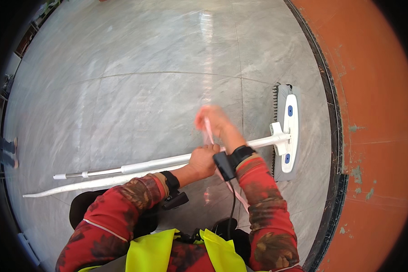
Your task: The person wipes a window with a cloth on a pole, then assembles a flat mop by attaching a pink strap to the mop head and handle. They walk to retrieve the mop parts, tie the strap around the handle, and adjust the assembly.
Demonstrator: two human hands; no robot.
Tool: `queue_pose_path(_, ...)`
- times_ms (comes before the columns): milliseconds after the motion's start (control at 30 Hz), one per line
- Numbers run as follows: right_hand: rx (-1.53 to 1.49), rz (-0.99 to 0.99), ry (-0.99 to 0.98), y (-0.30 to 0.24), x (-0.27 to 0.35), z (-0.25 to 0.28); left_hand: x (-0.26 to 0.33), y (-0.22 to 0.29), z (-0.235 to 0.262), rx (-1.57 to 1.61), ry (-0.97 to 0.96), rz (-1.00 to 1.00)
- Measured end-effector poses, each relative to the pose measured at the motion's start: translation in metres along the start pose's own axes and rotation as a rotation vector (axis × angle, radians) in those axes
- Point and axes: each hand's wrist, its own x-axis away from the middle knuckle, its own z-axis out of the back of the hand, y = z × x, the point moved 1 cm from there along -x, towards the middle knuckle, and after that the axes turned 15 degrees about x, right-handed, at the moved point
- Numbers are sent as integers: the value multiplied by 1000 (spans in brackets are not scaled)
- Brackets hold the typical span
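Note:
A long white telescopic pole [161, 162] lies across the floor, joined at its right end to a mop head [293, 122] with a white plate, grey pad and dark bristles along one side. A second long white tapering piece [84, 184] lies alongside it on my nearer side. My left hand [203, 162] is closed round the pole near its middle. Just beyond it, my right hand [215, 121], smeared by motion, is raised and pinches a thin pale pink strip [208, 128]. The strip runs down past the pole and trails below my right wrist.
Grey tiled floor [145, 104] spreads around the pole. A dark edging strip [333, 113] borders an orange-red surface [376, 113] with worn patches on the right. Another person's legs [9, 152] show at the far left. My dark shoe [224, 226] is below my hands.

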Motion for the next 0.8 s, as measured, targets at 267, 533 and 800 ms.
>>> queue_pose_path(267,-322,1024,119,-214,133,160,-3,-4,-10,-32,-129,106)
queue_pose_path(533,512,507,1152,-71,552,277,5,-29,-29,-37,-67,74)
queue_pose_path(800,1330,-547,368,160,433,124,-2,-32,-32,13,-91,91)
